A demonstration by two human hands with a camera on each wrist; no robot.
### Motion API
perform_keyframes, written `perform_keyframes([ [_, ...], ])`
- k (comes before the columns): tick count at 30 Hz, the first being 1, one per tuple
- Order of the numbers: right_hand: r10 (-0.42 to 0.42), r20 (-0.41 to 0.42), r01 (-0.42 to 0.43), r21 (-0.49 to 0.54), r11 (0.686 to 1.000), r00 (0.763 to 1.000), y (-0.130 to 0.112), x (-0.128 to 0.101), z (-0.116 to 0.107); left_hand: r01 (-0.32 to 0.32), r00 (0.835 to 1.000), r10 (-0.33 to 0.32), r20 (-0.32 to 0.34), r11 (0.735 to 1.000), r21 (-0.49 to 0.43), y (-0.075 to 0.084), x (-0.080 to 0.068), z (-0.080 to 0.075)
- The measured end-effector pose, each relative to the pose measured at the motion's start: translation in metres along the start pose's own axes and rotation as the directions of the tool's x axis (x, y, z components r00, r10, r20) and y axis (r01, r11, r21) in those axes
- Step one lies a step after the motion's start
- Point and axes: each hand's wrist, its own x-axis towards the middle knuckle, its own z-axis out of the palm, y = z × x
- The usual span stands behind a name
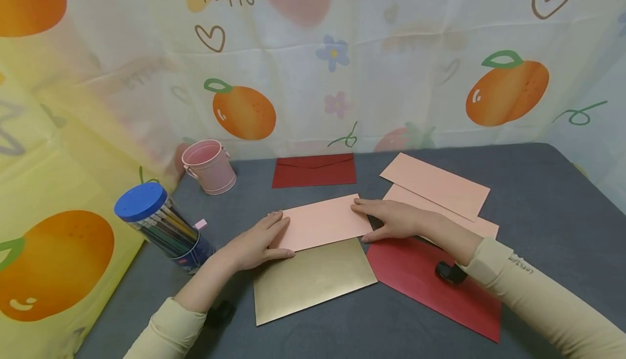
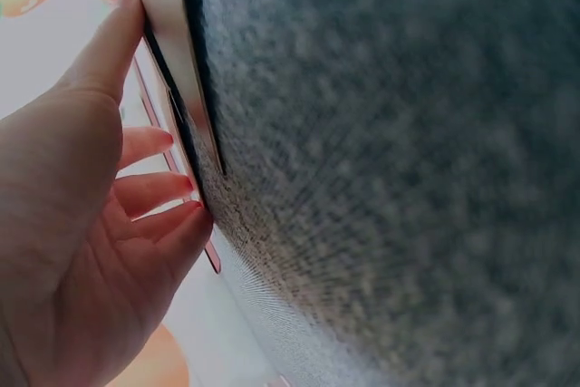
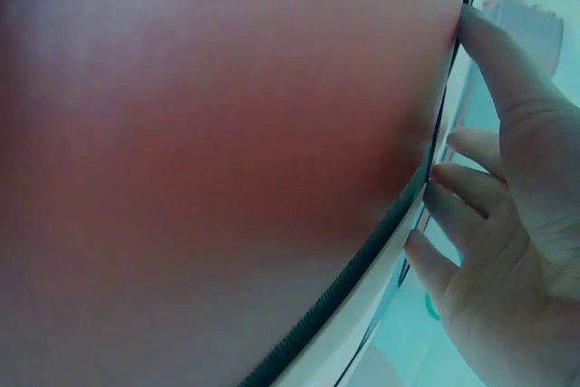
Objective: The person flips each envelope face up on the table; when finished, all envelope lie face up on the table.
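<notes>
Pink paper lies between the left hand and right hand, both hands' relaxed, outstretched fingers touching its ends.

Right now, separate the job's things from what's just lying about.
Likely the job:
pale pink paper rectangle touched by left hand and right hand
shiny gold paper rectangle
bright red paper rectangle
two more pale pink rectangles
dark red paper envelope

Apparently lying about:
pink round bucket
clear blue-lidded pencil tub
</notes>
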Motion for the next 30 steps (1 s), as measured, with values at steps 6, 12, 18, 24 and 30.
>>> perform_keyframes([
  [6,0.013,-0.003,-0.013,-0.001,1.000,1.000,-0.002,0.000,0.000,-0.038,0.999,0.041,-0.034,0.995,0.089,0.002,0.000,0.000],
  [12,0.016,-0.011,-0.017,-0.041,0.999,1.000,-0.002,0.001,0.001,-0.066,0.996,0.073,-0.043,0.987,0.149,0.002,0.000,0.000],
  [18,0.028,-0.012,-0.029,-0.073,0.997,1.000,-0.002,0.003,0.001,-0.084,0.995,0.092,-0.030,0.975,0.207,0.006,0.000,-0.001],
  [24,0.017,-0.020,-0.019,-0.091,0.996,1.000,-0.003,0.003,0.000,-0.200,0.968,0.242,-0.067,0.905,0.376,0.008,0.000,0.002],
  [30,0.011,-0.026,-0.013,-0.099,0.995,1.000,-0.003,0.001,0.001,-0.321,0.824,0.540,-0.173,0.695,0.643,0.006,0.005,0.009],
])
